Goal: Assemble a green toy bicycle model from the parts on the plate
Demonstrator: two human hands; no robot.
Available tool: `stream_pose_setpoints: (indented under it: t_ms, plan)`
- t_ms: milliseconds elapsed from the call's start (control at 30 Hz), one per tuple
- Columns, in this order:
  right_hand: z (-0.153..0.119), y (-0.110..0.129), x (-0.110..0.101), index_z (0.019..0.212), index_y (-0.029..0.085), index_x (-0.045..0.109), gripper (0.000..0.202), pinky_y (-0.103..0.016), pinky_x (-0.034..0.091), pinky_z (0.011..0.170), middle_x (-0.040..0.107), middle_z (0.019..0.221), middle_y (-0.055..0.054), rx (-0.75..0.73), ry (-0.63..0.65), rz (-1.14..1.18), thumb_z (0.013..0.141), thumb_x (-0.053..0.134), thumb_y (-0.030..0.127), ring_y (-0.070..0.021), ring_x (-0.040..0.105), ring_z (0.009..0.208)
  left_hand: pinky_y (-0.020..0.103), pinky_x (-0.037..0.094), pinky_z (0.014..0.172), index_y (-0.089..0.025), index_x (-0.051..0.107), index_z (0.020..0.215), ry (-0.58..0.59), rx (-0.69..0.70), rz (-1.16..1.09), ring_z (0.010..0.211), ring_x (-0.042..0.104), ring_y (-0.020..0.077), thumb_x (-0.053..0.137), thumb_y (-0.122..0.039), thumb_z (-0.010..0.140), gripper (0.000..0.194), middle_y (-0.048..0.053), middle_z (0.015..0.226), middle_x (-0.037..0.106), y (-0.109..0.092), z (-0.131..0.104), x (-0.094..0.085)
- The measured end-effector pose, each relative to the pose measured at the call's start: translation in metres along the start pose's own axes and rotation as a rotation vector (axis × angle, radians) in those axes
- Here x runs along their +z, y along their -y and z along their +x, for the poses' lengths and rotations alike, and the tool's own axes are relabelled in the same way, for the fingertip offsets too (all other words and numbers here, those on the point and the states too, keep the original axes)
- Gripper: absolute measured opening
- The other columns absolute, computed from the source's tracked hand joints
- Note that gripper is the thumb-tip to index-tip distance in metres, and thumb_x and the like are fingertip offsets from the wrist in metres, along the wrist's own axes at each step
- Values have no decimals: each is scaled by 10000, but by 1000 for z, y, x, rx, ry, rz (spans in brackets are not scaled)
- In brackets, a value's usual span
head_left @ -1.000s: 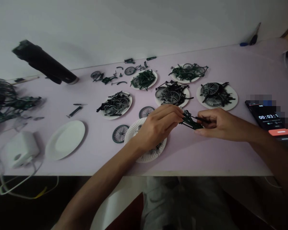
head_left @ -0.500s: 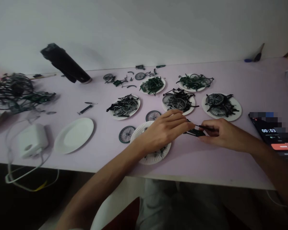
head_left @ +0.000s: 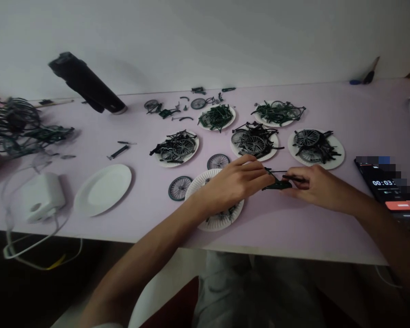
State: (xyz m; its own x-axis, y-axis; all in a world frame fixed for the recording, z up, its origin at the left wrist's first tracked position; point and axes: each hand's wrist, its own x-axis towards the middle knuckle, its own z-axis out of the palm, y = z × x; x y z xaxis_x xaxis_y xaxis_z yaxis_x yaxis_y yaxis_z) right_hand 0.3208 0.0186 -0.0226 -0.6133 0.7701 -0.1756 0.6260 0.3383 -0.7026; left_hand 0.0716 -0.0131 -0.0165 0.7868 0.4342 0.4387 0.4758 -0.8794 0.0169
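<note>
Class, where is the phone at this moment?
In the head view, the phone lies on the table, right of both the right hand and the rightmost plate.

"Where does the head camera look from?"

"From the wearer's head, facing forward and down across the bench (head_left: 150, 200) to the wall (head_left: 191, 36) behind."

"How near is it?"

"Close above the near edge: the lap (head_left: 228, 291) shows at the bottom, and the left hand (head_left: 237, 182) and right hand (head_left: 314, 184) sit just below mid-height, right of centre."
</note>
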Motion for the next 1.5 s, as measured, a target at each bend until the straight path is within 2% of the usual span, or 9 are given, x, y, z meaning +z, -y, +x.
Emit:
stream_pose_setpoints:
  t_ms: [300, 500, 733, 900, 1100, 1200, 1333, 1400, 1500]
  plan:
    - [3, -11, 4, 1069, 196, 678, 333, -288, 463, 659, 707, 925, -53, 29, -29, -58, 837, 680, 435, -189, 630, 761, 356, 476, 911, -145, 602, 1030, 48, -28, 48, 1019, 642, 202, 378, -127, 1048, 226, 86, 989, 721, 2, -2, 9]
    - [2, -7, 3, 874, 189, 647, 334, -261, 368, 557, 603, 719, 4, -9, -58, -69, 831, 681, 518, -141, 519, 625, 372, 471, 940, -154, 623, 1012, -131, -90, 60, 1046, 654, 202, 507, -156, 1015, 115, 76, 1014, 740, 5, -4, 13]
    - [1, -3, 1, 809, 200, 591, 351, -256, 340, 538, 523, 671, 27, -24, -56, -68, 848, 658, 542, -128, 474, 605, 364, 458, 946, -179, 626, 1026, -189, -100, 75, 986, 663, 176, 528, -155, 1006, 103, 38, 1029, 753, 3, -2, 13]
    - [0, -8, 3, 937, 199, 666, 380, -273, 409, 570, 611, 717, 2, 11, -84, -140, 857, 640, 570, -154, 556, 641, 367, 452, 939, -177, 623, 1016, -157, -117, 79, 969, 649, 178, 518, -160, 1008, 106, 47, 1039, 744, 4, -3, 11]
    - [0, -11, 9, 1250, 241, 673, 457, -334, 514, 749, 756, 1049, -74, 9, -142, -272, 886, 632, 513, -218, 694, 832, 384, 449, 946, -157, 628, 957, -21, -151, 127, 1018, 637, 208, 526, -190, 1008, 118, 78, 1083, 717, 15, -9, 9]
    - [1, -12, 10, 1237, 255, 686, 459, -346, 519, 734, 769, 1033, -71, 20, -126, -335, 888, 616, 545, -234, 705, 813, 369, 473, 903, -146, 638, 943, 22, -178, 122, 974, 648, 202, 516, -199, 1012, 151, 86, 1045, 720, 21, -11, 1]
    - [1, -12, 13, 1237, 256, 683, 440, -335, 517, 714, 775, 1009, -70, -19, -131, -362, 892, 622, 521, -236, 710, 801, 390, 502, 876, -144, 667, 970, 47, -285, 136, 923, 671, 210, 499, -232, 1016, 195, 87, 992, 733, 36, -23, -21]
    - [1, -10, 15, 1193, 243, 698, 413, -327, 510, 682, 777, 922, -66, -34, -128, -363, 878, 646, 503, -240, 712, 778, 385, 519, 834, -157, 678, 973, 28, -395, 160, 837, 677, 201, 487, -275, 1019, 229, 78, 961, 740, 49, -36, -33]
    - [1, -6, 18, 1152, 226, 696, 410, -323, 506, 673, 773, 882, -63, -29, -139, -338, 855, 672, 508, -244, 717, 774, 327, 498, 635, -187, 692, 906, 44, -624, 150, 676, 649, 192, 517, -356, 989, 257, 70, 859, 742, 69, -59, -46]
